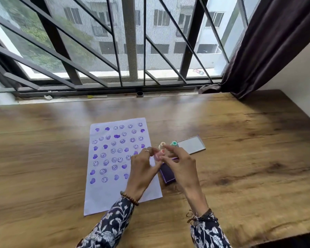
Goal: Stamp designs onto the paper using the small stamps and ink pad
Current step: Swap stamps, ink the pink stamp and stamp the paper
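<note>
Floral sleeves [111, 228] reach in from the table's [240, 158] near edge. Left hand [141, 167] over the paper's [104, 194] right edge, fingers pinching a pink stamp [158, 155]. Right hand [179, 163] hovers above the purple ink pad [166, 173], fingers spread, gripping nothing I can see. White stamp [162, 145] and green stamp [174, 144] stand beside the pad's lid [191, 144].
</note>
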A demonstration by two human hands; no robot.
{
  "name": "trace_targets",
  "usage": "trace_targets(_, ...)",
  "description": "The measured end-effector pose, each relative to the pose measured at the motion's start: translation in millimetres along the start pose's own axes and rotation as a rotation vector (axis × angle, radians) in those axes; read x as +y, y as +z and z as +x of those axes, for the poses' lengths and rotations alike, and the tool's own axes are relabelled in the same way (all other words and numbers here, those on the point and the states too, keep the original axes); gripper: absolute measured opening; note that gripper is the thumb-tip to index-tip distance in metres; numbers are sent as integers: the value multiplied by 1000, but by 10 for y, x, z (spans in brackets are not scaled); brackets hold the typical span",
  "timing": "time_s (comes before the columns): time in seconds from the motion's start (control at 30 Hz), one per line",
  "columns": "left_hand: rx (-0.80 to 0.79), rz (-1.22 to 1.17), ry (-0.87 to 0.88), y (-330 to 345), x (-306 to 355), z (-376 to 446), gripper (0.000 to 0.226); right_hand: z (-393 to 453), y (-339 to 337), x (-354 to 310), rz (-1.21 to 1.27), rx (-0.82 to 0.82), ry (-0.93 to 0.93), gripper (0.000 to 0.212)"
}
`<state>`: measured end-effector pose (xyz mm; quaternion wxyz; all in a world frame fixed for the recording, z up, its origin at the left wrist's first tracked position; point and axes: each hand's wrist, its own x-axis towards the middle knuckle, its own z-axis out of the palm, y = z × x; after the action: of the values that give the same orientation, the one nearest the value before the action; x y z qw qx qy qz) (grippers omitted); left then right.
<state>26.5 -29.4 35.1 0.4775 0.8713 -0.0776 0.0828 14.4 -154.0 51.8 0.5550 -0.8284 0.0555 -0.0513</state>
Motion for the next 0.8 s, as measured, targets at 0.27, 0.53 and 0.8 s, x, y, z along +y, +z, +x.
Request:
trace_targets(0.27,-6,-543,-325,-86,63,-132,22,-127,-70,62,559,-57,232,17)
trace_targets(0.53,1,-524,-318,-84,68,-154,24,-188,4,53,608,-89,309,21)
trace_targets(0.8,-123,-20,-10,-135,-149,-245,26,-235,-104,117,812,47,483,24)
